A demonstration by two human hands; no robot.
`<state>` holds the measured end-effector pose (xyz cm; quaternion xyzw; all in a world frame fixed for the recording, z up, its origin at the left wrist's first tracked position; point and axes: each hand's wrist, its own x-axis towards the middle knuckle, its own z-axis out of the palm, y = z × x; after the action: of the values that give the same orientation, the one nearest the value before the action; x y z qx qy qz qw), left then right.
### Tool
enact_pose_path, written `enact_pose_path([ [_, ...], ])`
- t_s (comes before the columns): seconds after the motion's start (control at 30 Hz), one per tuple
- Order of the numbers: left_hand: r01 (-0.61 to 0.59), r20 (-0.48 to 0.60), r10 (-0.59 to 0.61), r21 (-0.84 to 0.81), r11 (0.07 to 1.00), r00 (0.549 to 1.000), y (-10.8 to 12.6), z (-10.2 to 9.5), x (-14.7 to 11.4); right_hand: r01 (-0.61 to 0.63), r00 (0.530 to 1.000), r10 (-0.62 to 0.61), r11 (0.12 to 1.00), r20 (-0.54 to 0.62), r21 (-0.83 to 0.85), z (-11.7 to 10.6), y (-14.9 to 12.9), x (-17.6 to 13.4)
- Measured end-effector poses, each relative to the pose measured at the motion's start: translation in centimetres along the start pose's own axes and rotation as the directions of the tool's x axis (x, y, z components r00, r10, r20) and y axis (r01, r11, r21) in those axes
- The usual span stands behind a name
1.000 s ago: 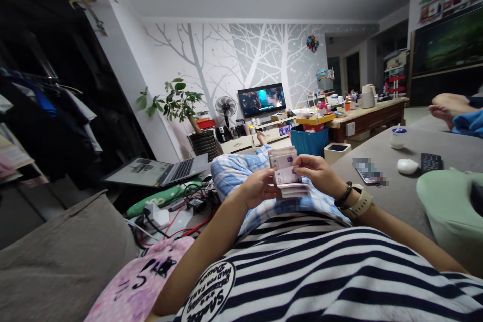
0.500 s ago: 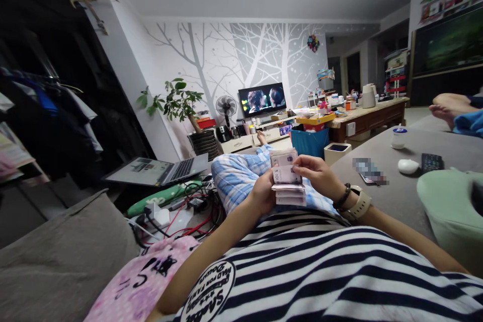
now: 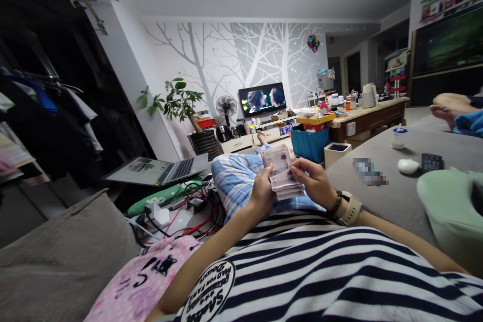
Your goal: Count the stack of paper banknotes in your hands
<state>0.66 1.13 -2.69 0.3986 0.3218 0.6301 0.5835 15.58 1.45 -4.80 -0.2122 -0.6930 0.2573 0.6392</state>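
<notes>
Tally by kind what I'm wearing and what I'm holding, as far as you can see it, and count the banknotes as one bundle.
Bundle of banknotes: 1, held in left hand, pinched at its edge by right hand
Watch: 1
Bracelet: 1
Striped shirt: 1
Checked pants: 1 pair
Total: 5

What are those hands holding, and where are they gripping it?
A stack of banknotes. The left hand grips its left edge, thumb on top; the right hand pinches its right edge with thumb and fingers.
</notes>
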Motion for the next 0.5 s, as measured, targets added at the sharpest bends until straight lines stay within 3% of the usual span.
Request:
enact_pose_path([
  [0.3,-0.142,-0.086,0.144,0.035,0.989,0.986,-0.35,0.45,-0.61,-0.092,0.995,0.087,0.982,0.040,0.162,0.31,0.70,0.46],
  [0.5,-0.161,-0.037,0.160,-0.006,0.987,0.986,-0.47,-0.07,-0.23,-0.108,0.994,0.106,0.975,0.024,0.196,0.50,0.60,0.56],
])
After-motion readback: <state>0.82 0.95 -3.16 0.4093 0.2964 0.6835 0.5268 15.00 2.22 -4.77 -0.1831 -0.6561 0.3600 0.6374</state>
